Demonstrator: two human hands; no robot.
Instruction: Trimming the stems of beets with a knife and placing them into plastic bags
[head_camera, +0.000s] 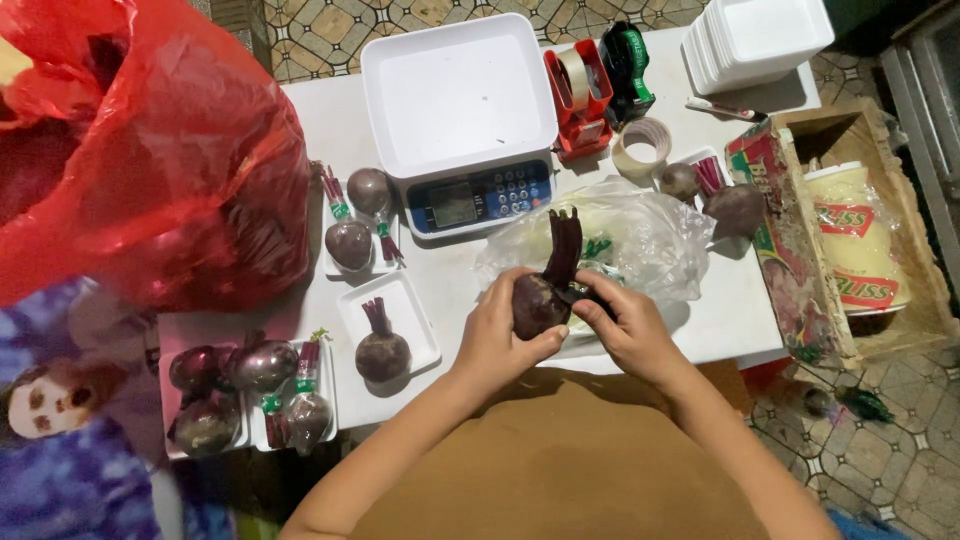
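**Beet in both hands at the packing table**

White table (450, 290), scale (460, 120) ahead. Both my hands wrap one beetroot (540, 300) above the clear bag (640, 235): left hand (495, 335) cups the bulb, right hand (625, 325) pinches near the stems. Best kept upright, stems clear, grip firm but unbruising.

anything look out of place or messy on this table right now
Nothing is spilled or broken. The one oddity: the loose tape roll lies flat beside its red dispenser. Both hands, left hand and right hand, hold a beetroot.
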